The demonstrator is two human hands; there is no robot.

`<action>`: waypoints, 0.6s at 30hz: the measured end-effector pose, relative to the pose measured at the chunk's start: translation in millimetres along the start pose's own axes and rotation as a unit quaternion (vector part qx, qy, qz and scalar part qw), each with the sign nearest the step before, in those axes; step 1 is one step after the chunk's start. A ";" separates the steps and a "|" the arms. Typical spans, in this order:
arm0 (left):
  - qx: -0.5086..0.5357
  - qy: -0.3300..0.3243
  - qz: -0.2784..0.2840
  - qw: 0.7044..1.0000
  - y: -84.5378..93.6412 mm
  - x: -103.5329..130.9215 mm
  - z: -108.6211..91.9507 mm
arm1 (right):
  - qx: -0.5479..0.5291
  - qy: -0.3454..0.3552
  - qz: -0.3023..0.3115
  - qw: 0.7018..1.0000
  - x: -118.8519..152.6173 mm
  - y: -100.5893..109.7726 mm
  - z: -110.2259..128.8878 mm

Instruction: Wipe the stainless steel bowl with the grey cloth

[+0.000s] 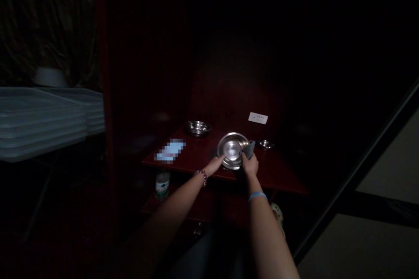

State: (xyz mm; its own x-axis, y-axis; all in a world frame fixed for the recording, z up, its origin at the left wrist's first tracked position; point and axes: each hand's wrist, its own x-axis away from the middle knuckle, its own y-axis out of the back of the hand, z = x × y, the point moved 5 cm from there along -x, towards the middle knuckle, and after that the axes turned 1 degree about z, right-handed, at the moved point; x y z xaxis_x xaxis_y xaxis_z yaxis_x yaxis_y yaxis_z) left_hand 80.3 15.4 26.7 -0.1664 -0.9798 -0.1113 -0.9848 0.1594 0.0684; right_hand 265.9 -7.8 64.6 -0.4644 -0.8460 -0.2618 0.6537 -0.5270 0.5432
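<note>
A shiny metal bowl is tilted toward me above the front part of a dark red shelf. My left hand grips its left rim, thumb over the inside and fingers hidden behind. At the right rim, my right hand is closed on a grey-green cloth pressed against the bowl. Another metal bowl sits at the back left of the shelf. A smaller metal bowl rests to the right, just beyond my right hand.
A blurred-out bright rectangle lies at the shelf's left. Below it, a labelled bottle stands on a lower shelf. A white socket plate is on the back panel. Stacked translucent plastic containers are at far left.
</note>
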 end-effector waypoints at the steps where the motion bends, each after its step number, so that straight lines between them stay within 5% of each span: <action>1: -0.009 0.012 -0.007 1.000 0.0 -4.2 4.5 | -0.003 0.001 0.005 1.000 0.0 -2.5 -0.1; 18: 0.083 -0.029 -0.090 0.992 3.1 -16.8 9.4 | -0.096 -0.030 0.089 0.991 -1.5 -43.4 -1.2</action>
State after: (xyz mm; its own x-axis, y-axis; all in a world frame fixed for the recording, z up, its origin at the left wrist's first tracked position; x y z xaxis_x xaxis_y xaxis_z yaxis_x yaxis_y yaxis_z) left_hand 79.6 33.5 19.4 0.0142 -0.9864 -0.1635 -0.9927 0.0057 -0.1206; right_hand 238.9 16.2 40.5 -0.3619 -0.9239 -0.1244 0.8274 -0.3798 0.4138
